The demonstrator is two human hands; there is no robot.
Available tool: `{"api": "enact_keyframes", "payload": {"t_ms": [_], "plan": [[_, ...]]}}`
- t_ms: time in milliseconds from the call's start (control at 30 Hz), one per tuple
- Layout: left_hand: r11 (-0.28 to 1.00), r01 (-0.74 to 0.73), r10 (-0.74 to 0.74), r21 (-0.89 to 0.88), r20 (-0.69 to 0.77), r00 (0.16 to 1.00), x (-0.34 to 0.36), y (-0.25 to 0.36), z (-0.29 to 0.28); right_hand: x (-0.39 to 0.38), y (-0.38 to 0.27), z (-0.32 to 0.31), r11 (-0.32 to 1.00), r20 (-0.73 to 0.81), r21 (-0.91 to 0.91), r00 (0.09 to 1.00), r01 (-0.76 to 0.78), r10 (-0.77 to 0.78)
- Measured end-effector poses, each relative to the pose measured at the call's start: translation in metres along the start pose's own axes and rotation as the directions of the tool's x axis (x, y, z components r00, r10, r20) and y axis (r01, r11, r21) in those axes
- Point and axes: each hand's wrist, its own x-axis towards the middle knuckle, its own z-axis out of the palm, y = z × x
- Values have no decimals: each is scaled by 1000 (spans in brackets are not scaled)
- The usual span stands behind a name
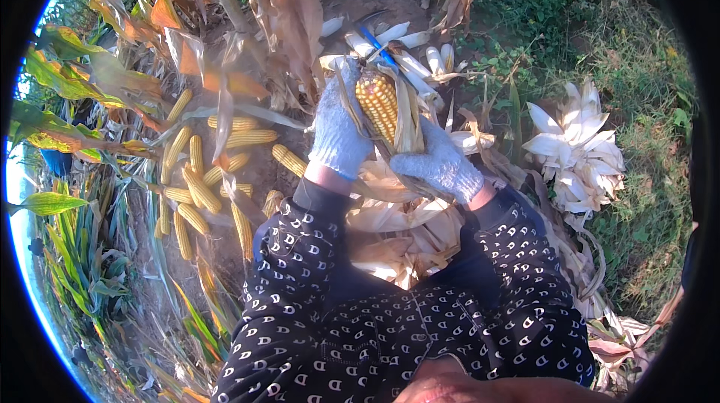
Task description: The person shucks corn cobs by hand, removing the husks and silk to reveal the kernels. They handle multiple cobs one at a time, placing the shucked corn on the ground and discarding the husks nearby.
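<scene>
An ear of corn (377, 107) with bare yellow kernels on one side is held up in front of me, its dry husk (408, 110) partly peeled back. My left hand (339, 129), in a white knit glove, is closed around the ear's left side and the husk there. On the lower right, my gloved right hand (441, 163) is closed on the husk near the ear's base. The fingers of both hands are partly hidden behind the ear and its leaves.
Husked yellow cobs (199, 191) lie piled on the soil at left. Beyond my hands are unhusked ears (409, 65) and a blue-handled tool (379, 47). Loose husks (405, 234) cover the ground below my hands; another husk heap (577, 148) sits right. Corn stalks (247, 13) stand far left.
</scene>
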Motion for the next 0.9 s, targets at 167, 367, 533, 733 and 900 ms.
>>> {"api": "enact_keyframes", "payload": {"t_ms": [167, 367, 533, 733, 900], "plan": [[660, 302, -276, -688, 153, 949, 1, -35, 18, 2, 0, 1, 998, -28, 14, 998, 56, -56], [210, 317, -212, -925, 274, 938, -12, -47, 28, 4, 1, -12, 952, 25, -227, 979, 205, -204], [270, 335, -538, -903, 148, 830, 2, -35, 35, 16, 15, -11, 951, -155, -260, 965, 168, -213], [169, 251, -769, -953, 32, 639, 5, -10, 49, 17, 14, 19, 941, -361, -200, 872, 275, -331], [89, 317, -727, -944, 156, 669, -2, 2, 60, 23, 14, 15, 978, -412, 131, 906, 164, -97]]}}
